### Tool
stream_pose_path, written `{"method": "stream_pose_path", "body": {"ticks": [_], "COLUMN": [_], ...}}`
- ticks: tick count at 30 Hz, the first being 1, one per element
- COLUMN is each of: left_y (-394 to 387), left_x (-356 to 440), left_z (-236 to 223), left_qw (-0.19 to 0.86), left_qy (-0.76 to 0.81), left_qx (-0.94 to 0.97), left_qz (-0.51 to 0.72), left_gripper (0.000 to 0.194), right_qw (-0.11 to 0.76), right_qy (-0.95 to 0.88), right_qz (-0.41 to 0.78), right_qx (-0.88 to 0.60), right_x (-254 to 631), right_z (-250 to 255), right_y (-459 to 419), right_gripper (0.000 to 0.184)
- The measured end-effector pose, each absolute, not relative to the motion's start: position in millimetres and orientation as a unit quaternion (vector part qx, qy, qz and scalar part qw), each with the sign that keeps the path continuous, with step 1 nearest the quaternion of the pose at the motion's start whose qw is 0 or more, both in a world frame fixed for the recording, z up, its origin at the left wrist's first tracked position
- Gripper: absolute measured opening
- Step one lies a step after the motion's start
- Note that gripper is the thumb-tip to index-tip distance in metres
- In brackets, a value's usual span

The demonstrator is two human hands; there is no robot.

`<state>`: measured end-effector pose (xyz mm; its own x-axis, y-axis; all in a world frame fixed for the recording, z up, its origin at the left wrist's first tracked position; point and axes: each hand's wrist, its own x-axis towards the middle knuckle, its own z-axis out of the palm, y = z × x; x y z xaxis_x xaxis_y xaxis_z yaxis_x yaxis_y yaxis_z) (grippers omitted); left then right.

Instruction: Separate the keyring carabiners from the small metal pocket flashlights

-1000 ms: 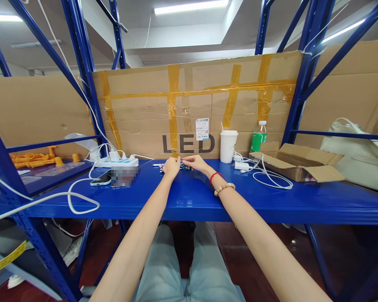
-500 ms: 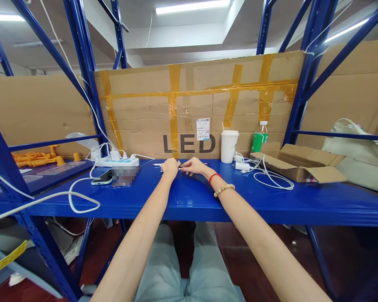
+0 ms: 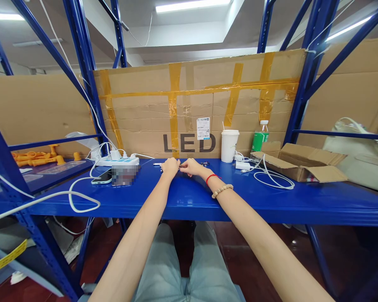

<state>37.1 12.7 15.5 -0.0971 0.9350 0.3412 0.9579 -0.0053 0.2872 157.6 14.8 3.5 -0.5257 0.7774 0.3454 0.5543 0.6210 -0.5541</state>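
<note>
My left hand (image 3: 170, 167) and my right hand (image 3: 191, 167) are close together near the back of the blue shelf top (image 3: 195, 197). Both have their fingers closed in a pinch around something small between them, too tiny to name. A thin, pen-like stick (image 3: 157, 164) lies just left of my left hand. Small dark bits (image 3: 204, 163) lie beyond my right hand, and other small pieces are mostly hidden behind the hands. A red cord (image 3: 211, 178) and a beaded bracelet (image 3: 222, 191) circle my right wrist.
A white paper cup (image 3: 229, 146) with a straw, a green-labelled bottle (image 3: 260, 137), white cables (image 3: 275, 184) and an open cardboard box (image 3: 297, 161) stand right. Leftward are a power strip (image 3: 118, 160), a phone (image 3: 102, 178) and a blurred box (image 3: 124, 175). Cardboard (image 3: 138, 117) backs the shelf.
My right hand has curled its fingers more and drawn slightly left and nearer. The colourful small pieces seen between the hands earlier are now mostly hidden. My left hand stays nearly in place.
</note>
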Motion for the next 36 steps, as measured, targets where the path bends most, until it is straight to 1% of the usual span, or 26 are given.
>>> {"method": "stream_pose_path", "body": {"ticks": [6, 13, 16, 19, 23, 27, 30, 36], "left_y": [16, 16, 17, 20, 28, 34, 35, 30], "left_x": [36, 37, 38, 38, 37, 37, 36, 35], "left_z": [14, 14, 13, 13, 11, 7, 6, 9], "left_qw": [0.018, 0.014, -0.002, -0.038, -0.106, -0.150, -0.157, -0.149], "left_qy": [-0.703, -0.694, -0.696, -0.686, -0.665, -0.646, -0.647, -0.658], "left_qx": [-0.668, -0.665, -0.651, -0.639, -0.620, -0.611, -0.617, -0.623], "left_qz": [-0.244, -0.274, -0.303, -0.347, -0.402, -0.432, -0.419, -0.394], "left_gripper": [0.038, 0.039, 0.039, 0.044, 0.051, 0.050, 0.048, 0.044], "right_qw": [0.308, 0.324, 0.333, 0.353, 0.406, 0.450, 0.446, 0.417], "right_qy": [-0.859, -0.863, -0.857, -0.848, -0.823, -0.798, -0.806, -0.826], "right_qz": [0.129, 0.070, 0.032, 0.008, 0.015, 0.065, 0.085, 0.068], "right_qx": [-0.388, -0.382, -0.391, -0.396, -0.397, -0.395, -0.380, -0.373], "right_x": [158, 159, 158, 158, 159, 160, 160, 162], "right_z": [3, 4, 6, 7, 7, 5, 3, 3], "right_y": [16, 21, 20, 20, 24, 28, 28, 27], "right_gripper": [0.018, 0.023, 0.024, 0.024, 0.025, 0.029, 0.030, 0.030]}}
